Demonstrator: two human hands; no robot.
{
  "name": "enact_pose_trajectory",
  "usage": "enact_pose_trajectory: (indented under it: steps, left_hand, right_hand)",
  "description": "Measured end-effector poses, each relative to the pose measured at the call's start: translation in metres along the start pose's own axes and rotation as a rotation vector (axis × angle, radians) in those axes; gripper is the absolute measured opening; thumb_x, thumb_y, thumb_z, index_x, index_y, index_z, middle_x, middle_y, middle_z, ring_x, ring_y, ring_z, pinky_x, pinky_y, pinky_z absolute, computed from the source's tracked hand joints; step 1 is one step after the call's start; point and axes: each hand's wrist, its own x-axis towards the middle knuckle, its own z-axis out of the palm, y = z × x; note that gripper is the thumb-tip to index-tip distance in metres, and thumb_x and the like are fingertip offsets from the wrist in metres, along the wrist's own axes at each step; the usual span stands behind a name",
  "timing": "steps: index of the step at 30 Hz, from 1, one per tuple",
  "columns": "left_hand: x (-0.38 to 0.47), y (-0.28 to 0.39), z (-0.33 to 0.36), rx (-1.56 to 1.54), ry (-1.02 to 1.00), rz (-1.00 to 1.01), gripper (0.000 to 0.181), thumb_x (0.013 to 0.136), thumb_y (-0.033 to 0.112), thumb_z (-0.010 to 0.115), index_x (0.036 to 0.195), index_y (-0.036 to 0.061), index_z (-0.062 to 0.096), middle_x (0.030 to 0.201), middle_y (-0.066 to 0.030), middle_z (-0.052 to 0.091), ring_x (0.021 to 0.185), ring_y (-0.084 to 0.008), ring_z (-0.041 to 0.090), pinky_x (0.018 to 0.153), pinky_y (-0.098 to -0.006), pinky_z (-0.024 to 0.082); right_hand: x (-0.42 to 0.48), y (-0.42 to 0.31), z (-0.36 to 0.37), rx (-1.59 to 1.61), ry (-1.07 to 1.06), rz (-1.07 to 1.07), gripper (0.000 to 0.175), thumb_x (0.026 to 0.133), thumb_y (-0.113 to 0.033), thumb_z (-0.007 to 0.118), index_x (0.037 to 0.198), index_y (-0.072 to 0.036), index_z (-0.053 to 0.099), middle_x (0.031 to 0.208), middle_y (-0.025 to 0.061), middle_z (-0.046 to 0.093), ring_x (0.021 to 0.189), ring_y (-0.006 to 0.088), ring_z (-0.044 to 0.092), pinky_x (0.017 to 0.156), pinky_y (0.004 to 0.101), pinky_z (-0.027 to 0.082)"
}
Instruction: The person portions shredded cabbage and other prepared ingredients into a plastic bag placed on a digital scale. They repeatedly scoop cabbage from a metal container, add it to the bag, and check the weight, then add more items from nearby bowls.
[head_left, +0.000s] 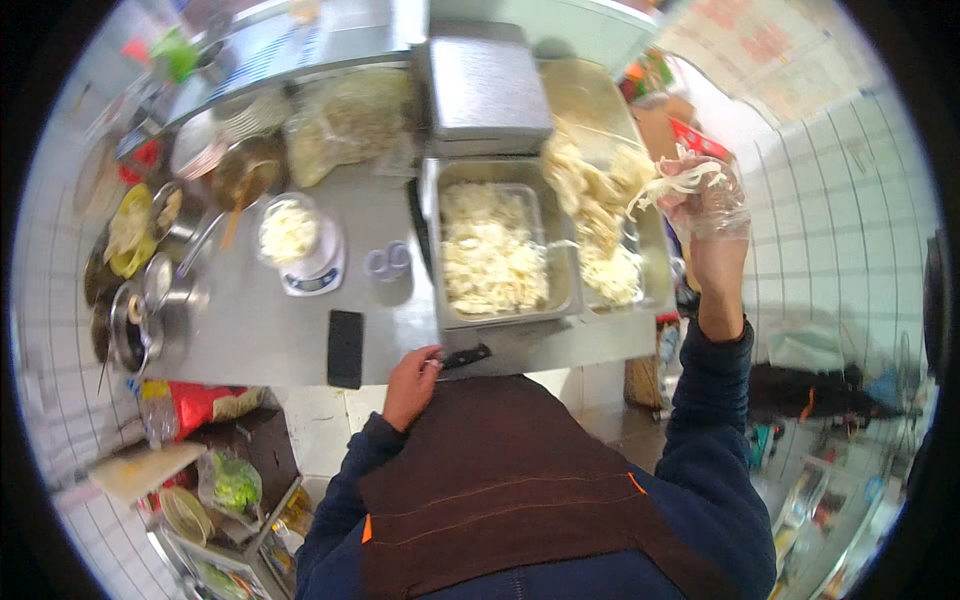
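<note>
In a clear plastic glove, my right hand (701, 199) is raised at the right, shut on pale noodle-like strands (686, 180). Beneath and left of it, a long metal tray (656, 262) holds more pale strands and large pale pieces. My left hand (412, 382) rests at the counter's front edge beside a black-handled knife (466, 356); its fingertips are at the handle's left end, and whether they grip it is unclear. A steel pan (562, 300) of pale shredded food stands in the middle. On a white digital scale (313, 274) sits a clear tub (287, 229) of pale pieces.
A black phone (345, 349) lies near the front edge. Small cups (388, 261) stand right of the scale. Metal pots (131, 330), a bowl (247, 169) and a large plastic bag of food (349, 120) occupy the left and back. A steel box (487, 82) stands behind the pan.
</note>
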Motion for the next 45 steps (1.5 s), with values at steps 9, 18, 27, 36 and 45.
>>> enact_pose_trajectory:
  steps: [9,18,27,36,45]
  left_hand:
    - [-0.032,-0.010,-0.023,-0.078,0.150,-0.065,0.032,0.100,0.016,0.056,0.128,0.0025,0.063,0.117,-0.0184,0.067,0.102,-0.0324,0.067,0.090,-0.0388,0.052]
    - [-0.064,-0.031,-0.057,-0.088,0.281,-0.111,0.031,0.102,0.012,0.055,0.128,-0.0016,0.062,0.116,-0.0179,0.070,0.099,-0.0242,0.071,0.089,-0.0346,0.055]
    - [-0.065,-0.054,-0.080,-0.062,0.319,-0.071,0.030,0.101,0.012,0.056,0.128,-0.0005,0.062,0.117,-0.0164,0.070,0.100,-0.0227,0.070,0.090,-0.0340,0.054]
    - [-0.033,-0.039,-0.068,-0.201,0.132,-0.058,0.029,0.101,0.012,0.054,0.127,0.0020,0.063,0.113,-0.0148,0.069,0.093,-0.0249,0.071,0.086,-0.0347,0.055]
    - [-0.021,-0.024,-0.043,-0.112,0.024,-0.104,0.030,0.101,0.011,0.055,0.128,0.0019,0.063,0.112,-0.0138,0.069,0.096,-0.0235,0.070,0.086,-0.0342,0.055]
  right_hand:
    - [0.046,0.011,0.225,0.294,-0.639,-0.034,0.037,0.109,-0.036,0.048,0.116,-0.002,0.061,0.109,0.0119,0.072,0.087,0.0158,0.071,0.075,0.0270,0.058]
    - [0.034,0.115,0.419,0.211,-1.010,0.245,0.027,0.102,-0.016,0.056,0.126,-0.003,0.060,0.112,0.0125,0.071,0.095,0.0187,0.071,0.077,0.0302,0.056]
    - [0.022,0.137,0.444,-0.651,-0.763,-0.490,0.026,0.095,-0.023,0.059,0.114,-0.009,0.069,0.103,0.0156,0.070,0.098,0.0301,0.069,0.083,0.0435,0.054]
    - [0.008,0.216,0.176,-1.058,-0.600,-0.305,0.021,0.091,-0.022,0.065,0.105,-0.009,0.072,0.105,0.0120,0.069,0.098,0.0306,0.066,0.085,0.0430,0.053]
    - [-0.047,0.325,0.123,-0.914,-0.443,-0.456,0.019,0.091,-0.016,0.062,0.102,-0.002,0.069,0.099,0.0178,0.070,0.093,0.0339,0.067,0.085,0.0435,0.053]
